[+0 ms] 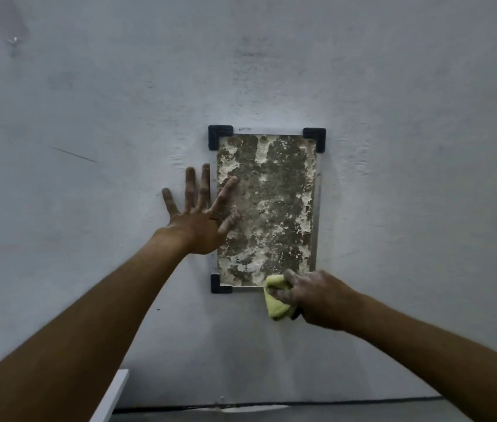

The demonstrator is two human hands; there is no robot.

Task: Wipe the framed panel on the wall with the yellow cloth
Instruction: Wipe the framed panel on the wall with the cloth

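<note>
Both hands meet the framed panel point(267, 208). Left hand point(201, 223) lies flat, fingers spread. Right hand point(314, 295) clutches the yellow cloth point(276, 296) at its bottom right corner.

Panel's point(267, 208) lower right corner hidden behind yellow cloth point(276, 296) and right hand point(317, 295), white board point(111, 397) cut off below

You face a grey, scuffed plaster wall point(89, 117). Fixed flat on it is an upright rectangular panel point(267, 208) with a blotchy brown-and-white surface, a thin metal frame, and black plastic corner brackets point(220, 136) visible at three corners. The fourth corner is hidden.
</note>
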